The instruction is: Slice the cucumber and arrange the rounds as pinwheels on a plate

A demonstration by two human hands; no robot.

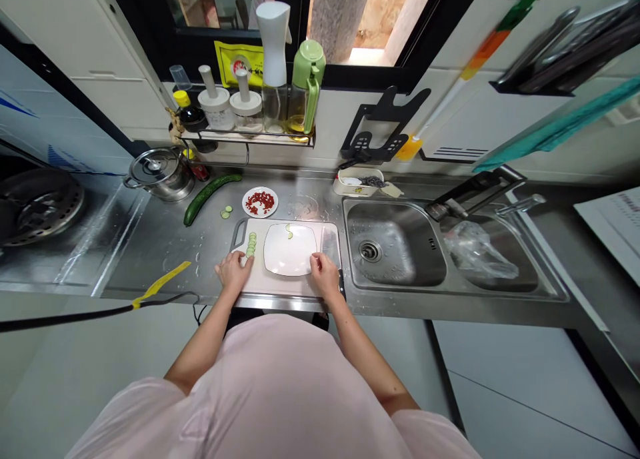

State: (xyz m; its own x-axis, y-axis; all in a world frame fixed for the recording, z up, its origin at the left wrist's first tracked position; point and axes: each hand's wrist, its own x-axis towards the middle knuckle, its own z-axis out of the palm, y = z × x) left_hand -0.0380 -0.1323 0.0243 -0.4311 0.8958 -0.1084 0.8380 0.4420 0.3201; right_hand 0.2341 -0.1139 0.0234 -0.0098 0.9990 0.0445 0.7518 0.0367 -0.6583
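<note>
My left hand (233, 271) rests at the left side of a white cutting board (285, 286), its fingertips at a row of cucumber slices (251, 244). My right hand (324, 276) lies over the lower right corner of a white square plate (290, 249), which holds a single slice. Right beside that hand, a cleaver (330, 244) sits along the board's right edge. I cannot tell whether the hand grips anything. Behind the board are a whole dark green cucumber (210, 198), a few loose slices (227, 212) and a small plate of chopped red chili (260, 202).
A steel pot (160, 174) and a gas burner (40, 206) stand left on the steel counter. A double sink (395, 242) lies right, with a plastic bag (477, 251) in its far basin. Bottles and jars line a shelf (250, 138) behind. A black cable (100, 312) crosses the front edge.
</note>
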